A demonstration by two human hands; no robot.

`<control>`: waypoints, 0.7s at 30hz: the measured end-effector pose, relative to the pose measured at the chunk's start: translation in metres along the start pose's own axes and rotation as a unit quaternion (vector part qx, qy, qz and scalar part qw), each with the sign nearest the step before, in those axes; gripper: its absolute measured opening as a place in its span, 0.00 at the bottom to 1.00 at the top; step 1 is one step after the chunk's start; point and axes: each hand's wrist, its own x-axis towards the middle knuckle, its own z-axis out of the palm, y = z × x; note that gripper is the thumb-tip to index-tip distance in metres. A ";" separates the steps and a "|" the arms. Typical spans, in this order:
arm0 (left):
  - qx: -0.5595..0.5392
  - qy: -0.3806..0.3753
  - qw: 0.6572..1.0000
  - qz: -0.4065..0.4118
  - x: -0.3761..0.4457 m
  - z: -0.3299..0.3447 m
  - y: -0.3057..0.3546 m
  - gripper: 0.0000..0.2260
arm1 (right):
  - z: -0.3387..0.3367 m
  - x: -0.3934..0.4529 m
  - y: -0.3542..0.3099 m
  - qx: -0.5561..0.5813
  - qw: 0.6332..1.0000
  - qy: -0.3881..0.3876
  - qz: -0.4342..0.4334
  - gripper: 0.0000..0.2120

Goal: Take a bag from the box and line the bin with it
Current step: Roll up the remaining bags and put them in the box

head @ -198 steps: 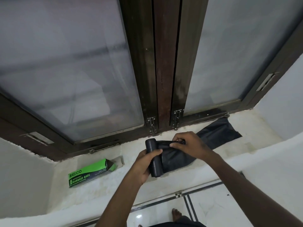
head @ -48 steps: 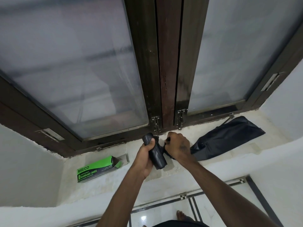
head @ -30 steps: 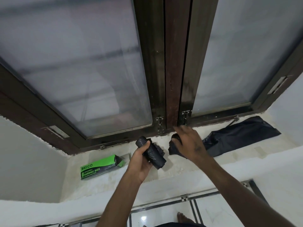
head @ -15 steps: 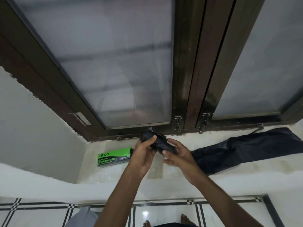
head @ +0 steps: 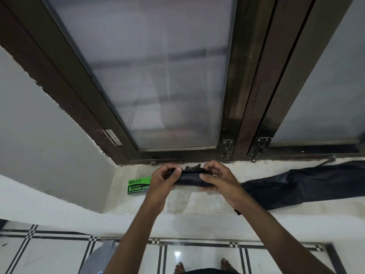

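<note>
A black roll of garbage bags (head: 190, 177) is held level above the window ledge (head: 197, 203). My left hand (head: 164, 179) grips its left end and my right hand (head: 218, 179) grips its right end. A torn-off black bag (head: 308, 183) lies flat on the ledge to the right, apart from the roll. The green garbage bag box (head: 138, 186) lies on the ledge just left of my left hand. A grey bin (head: 99, 258) shows partly on the floor at the bottom, behind my left forearm.
A dark wooden window frame (head: 245, 95) with frosted glass rises right behind the ledge. White walls close the ledge in on the left. Below are white floor tiles (head: 197, 258) with black lines, and my bare feet at the bottom edge.
The bag was torn from the roll and left on the ledge. My right hand came back onto the roll, which now lies level between both hands. The view shifted left.
</note>
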 end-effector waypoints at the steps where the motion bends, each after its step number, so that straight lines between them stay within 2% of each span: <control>1: 0.029 0.001 1.000 0.010 0.000 -0.003 -0.001 0.06 | 0.000 0.001 -0.001 -0.011 1.000 0.003 -0.008 0.08; 3: 0.075 0.008 0.996 0.039 -0.002 -0.009 -0.001 0.13 | -0.002 0.004 -0.001 -0.062 0.998 0.010 -0.030 0.08; 5: 0.157 0.035 0.982 0.095 -0.003 -0.019 -0.004 0.15 | -0.004 0.007 0.000 -0.138 0.989 0.021 -0.049 0.08; 7: 0.289 0.076 0.940 0.165 0.003 -0.032 -0.013 0.09 | -0.006 0.010 0.001 -0.185 0.980 0.041 -0.061 0.09; 10: 0.461 0.069 0.854 0.231 0.013 -0.042 -0.026 0.02 | -0.006 0.014 0.003 -0.204 0.974 0.069 -0.065 0.10; 14: 0.537 0.049 0.811 0.228 0.015 -0.036 -0.033 0.03 | -0.004 0.017 0.007 -0.233 0.965 0.091 -0.076 0.06; 17: 0.580 0.022 0.791 0.192 0.016 -0.035 -0.037 0.15 | -0.001 0.019 0.009 -0.264 0.954 0.104 -0.092 0.06; 21: 0.578 -0.044 0.800 0.158 0.017 -0.042 -0.036 0.26 | 0.004 0.018 0.012 -0.270 0.954 0.083 -0.101 0.04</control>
